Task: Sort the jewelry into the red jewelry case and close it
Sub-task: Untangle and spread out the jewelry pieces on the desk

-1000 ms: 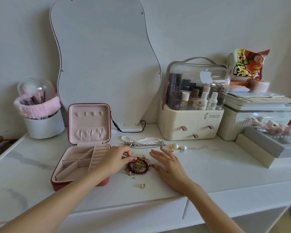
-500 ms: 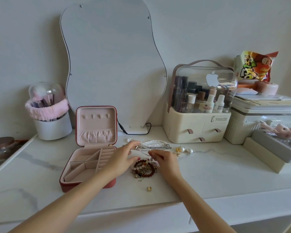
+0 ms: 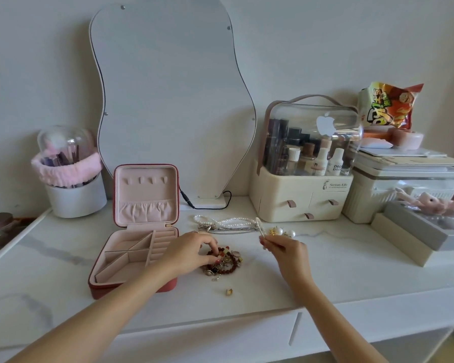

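Observation:
The red jewelry case [image 3: 131, 290] lies open on the white table, its pink compartments bare and its lid [image 3: 146, 195] upright. Just right of it is a heap of red beaded bracelets and charms [image 3: 227, 262]. My left hand [image 3: 192, 250] curls over the heap's left side, fingertips pinching into the beads. My right hand [image 3: 288, 254] pinches a thin silver chain [image 3: 259, 226] and holds it a little above the table. Pearl and silver necklaces [image 3: 228, 224] lie behind, pearl earrings [image 3: 282, 231] to their right. A small gold ring [image 3: 229, 292] sits near the front edge.
A wavy mirror [image 3: 173, 100] leans on the wall, its cable [image 3: 186, 199] running behind the case. A brush holder [image 3: 74, 195] stands at the back left. A cosmetics organizer [image 3: 302, 195], stacked boxes [image 3: 404, 226] and a snack bag [image 3: 388, 106] fill the right.
My right hand has moved right from the heap and lifted the silver chain. My left hand has dropped from the necklaces onto the beaded bracelets.

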